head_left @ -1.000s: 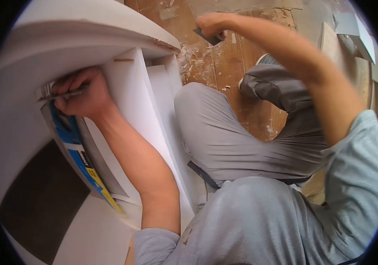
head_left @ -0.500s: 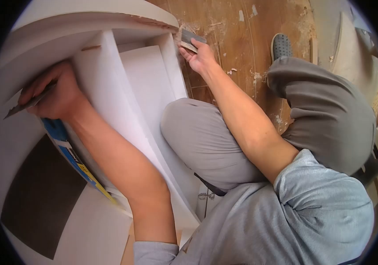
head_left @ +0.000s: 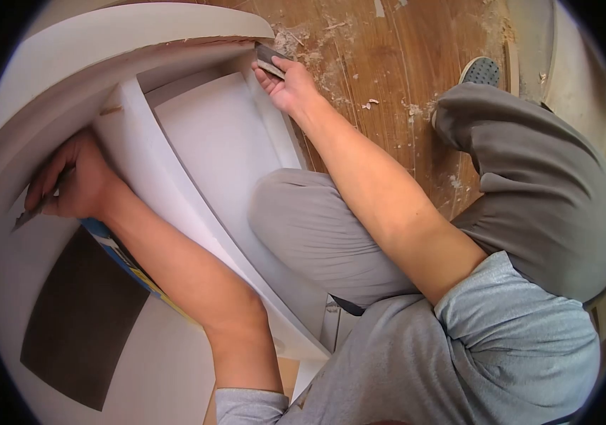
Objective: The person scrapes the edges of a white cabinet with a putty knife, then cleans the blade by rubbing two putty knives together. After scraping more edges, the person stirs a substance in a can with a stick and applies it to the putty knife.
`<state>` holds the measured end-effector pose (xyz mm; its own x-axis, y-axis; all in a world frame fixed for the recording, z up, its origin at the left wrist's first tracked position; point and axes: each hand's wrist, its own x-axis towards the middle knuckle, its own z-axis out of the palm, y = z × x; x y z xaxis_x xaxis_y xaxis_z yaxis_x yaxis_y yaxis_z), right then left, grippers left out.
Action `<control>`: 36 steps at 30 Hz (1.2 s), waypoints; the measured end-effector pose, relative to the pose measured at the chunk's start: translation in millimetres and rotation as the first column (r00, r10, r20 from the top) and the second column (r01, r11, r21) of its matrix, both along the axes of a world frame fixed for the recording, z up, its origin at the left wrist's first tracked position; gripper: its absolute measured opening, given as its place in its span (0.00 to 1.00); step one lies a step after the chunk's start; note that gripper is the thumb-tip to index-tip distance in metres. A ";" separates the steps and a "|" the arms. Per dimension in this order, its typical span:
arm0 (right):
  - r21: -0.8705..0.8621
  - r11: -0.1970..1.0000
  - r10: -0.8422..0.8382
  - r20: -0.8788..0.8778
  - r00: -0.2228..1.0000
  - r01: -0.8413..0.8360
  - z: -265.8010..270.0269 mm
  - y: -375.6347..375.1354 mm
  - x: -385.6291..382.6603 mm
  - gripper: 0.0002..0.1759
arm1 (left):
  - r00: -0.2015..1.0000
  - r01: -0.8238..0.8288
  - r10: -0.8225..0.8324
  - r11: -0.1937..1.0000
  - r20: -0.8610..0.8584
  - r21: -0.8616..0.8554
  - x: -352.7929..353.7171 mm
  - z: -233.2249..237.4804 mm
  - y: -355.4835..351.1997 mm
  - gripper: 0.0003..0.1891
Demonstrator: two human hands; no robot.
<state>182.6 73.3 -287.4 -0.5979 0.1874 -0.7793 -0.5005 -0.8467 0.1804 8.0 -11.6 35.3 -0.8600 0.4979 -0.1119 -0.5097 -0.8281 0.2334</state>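
Note:
My left hand [head_left: 76, 177] is closed round a thin, dark putty knife [head_left: 31, 214], inside the left part of a white cabinet [head_left: 165, 159]. Its fingers are partly in shadow under the curved top panel [head_left: 126, 28]. At the cabinet's far right corner, my right hand [head_left: 290, 86] grips a flat grey plate [head_left: 272, 60] with a pale edge, whose exact kind I cannot make out. Below my left forearm, a blue and yellow printed package [head_left: 122, 256] shows in part.
Wood flooring [head_left: 381, 134] with pale scraps and smears lies beyond the cabinet. A dark rectangular panel [head_left: 83, 319] is at the lower left. My bent knee [head_left: 317, 219] is against the cabinet's open front. Curved pale boards [head_left: 586, 85] stand at the right.
The view has shifted a little. My right hand with the grey plate has moved left, closer to the cabinet corner. My left hand stays inside the cabinet, slightly lower, still holding the putty knife.

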 end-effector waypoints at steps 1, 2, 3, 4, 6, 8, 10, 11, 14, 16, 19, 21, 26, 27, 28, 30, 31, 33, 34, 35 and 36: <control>-0.009 1.000 -0.003 -0.019 1.000 0.003 1.2 0.1 0.8 0.16 | 1.000 0.013 -0.013 1.000 -0.016 0.012 -0.1 -0.7 0.4 0.19; -0.018 1.000 -0.006 -0.037 0.999 0.005 2.7 -0.2 1.6 0.16 | 0.999 0.026 -0.025 0.999 -0.031 0.023 -0.1 -1.0 0.3 0.17; -0.024 1.000 -0.004 -0.037 0.999 0.003 5.5 -0.6 2.3 0.16 | 0.999 0.024 -0.024 1.000 -0.030 0.016 0.5 0.3 0.9 0.17; -0.016 1.000 -0.002 -0.043 0.999 0.001 8.5 -1.3 3.3 0.17 | 0.998 0.064 -0.064 0.998 -0.012 0.002 0.7 2.0 1.3 0.16; -0.012 1.000 0.002 -0.048 0.999 -0.002 11.9 -1.6 4.7 0.17 | 0.995 0.103 -0.103 0.995 0.008 -0.016 0.8 2.4 1.2 0.14; -0.013 1.000 0.003 -0.071 0.997 -0.004 13.2 -3.0 4.4 0.17 | 0.998 0.058 -0.058 0.998 0.020 -0.002 -1.2 1.5 -1.6 0.13; -0.006 1.000 0.003 -0.076 0.997 -0.003 13.2 -3.5 4.4 0.17 | 0.998 0.066 -0.066 0.998 0.024 0.002 -4.5 1.5 -4.5 0.13; 0.003 1.000 0.000 -0.083 0.997 0.001 13.4 -3.7 3.9 0.18 | 0.997 0.078 -0.078 0.997 0.027 0.008 -6.1 1.5 -5.6 0.13; -0.024 1.000 0.007 -0.085 0.996 -0.009 22.6 -3.8 4.6 0.18 | 0.996 0.078 -0.079 0.997 -0.045 -0.026 3.7 -0.3 1.9 0.09; -0.017 1.000 0.012 -0.094 0.996 -0.014 26.2 -6.1 3.9 0.18 | 0.997 0.068 -0.068 0.998 -0.028 -0.006 -1.3 -0.6 -3.3 0.11; -0.012 1.000 0.013 -0.102 0.995 -0.014 31.9 -6.7 3.2 0.17 | 0.998 0.057 -0.057 0.998 -0.004 0.014 -2.8 -0.1 -4.5 0.12; -0.017 1.000 0.013 -0.102 0.995 -0.015 37.8 -7.6 2.8 0.17 | 0.999 0.052 -0.052 0.999 0.004 0.010 -1.3 0.3 -3.6 0.12; -0.001 0.999 0.032 -0.088 0.996 -0.032 50.8 -7.7 5.1 0.17 | 0.996 0.090 -0.090 0.996 0.001 -0.025 6.8 1.0 2.8 0.14; -0.003 0.999 0.036 -0.089 0.995 -0.036 52.0 -7.5 5.6 0.17 | 0.996 0.086 -0.086 0.996 0.001 -0.026 8.1 0.7 2.9 0.14; 0.010 0.999 0.037 -0.087 0.996 -0.037 53.0 -7.0 5.7 0.17 | 0.997 0.073 -0.073 0.997 -0.010 -0.021 8.8 0.1 3.4 0.14; 0.019 0.999 0.041 -0.084 0.996 -0.040 55.2 -7.2 5.2 0.18 | 0.998 0.057 -0.058 0.998 -0.021 -0.020 6.1 -0.1 2.7 0.15; 0.015 0.999 0.046 -0.085 0.995 -0.045 56.6 -7.2 5.3 0.17 | 0.997 0.081 -0.082 0.996 -0.015 -0.025 3.7 0.7 2.1 0.15; 0.011 0.999 0.052 -0.087 0.995 -0.051 58.5 -8.0 4.8 0.17 | 0.994 0.105 -0.105 0.994 -0.009 -0.030 3.2 1.2 1.9 0.16; 0.035 0.998 0.052 -0.079 0.996 -0.050 59.1 -8.7 4.5 0.17 | 0.996 0.082 -0.083 0.996 -0.020 -0.037 5.1 0.8 2.4 0.16; 0.058 0.997 0.051 -0.070 0.996 -0.047 59.5 -9.3 4.5 0.17 | 0.998 0.060 -0.062 0.997 -0.030 -0.043 6.5 0.6 3.2 0.16; 0.058 0.997 0.051 -0.071 0.996 -0.047 61.0 -9.1 4.9 0.17 | 0.998 0.061 -0.062 0.997 -0.031 -0.043 7.2 1.4 4.1 0.16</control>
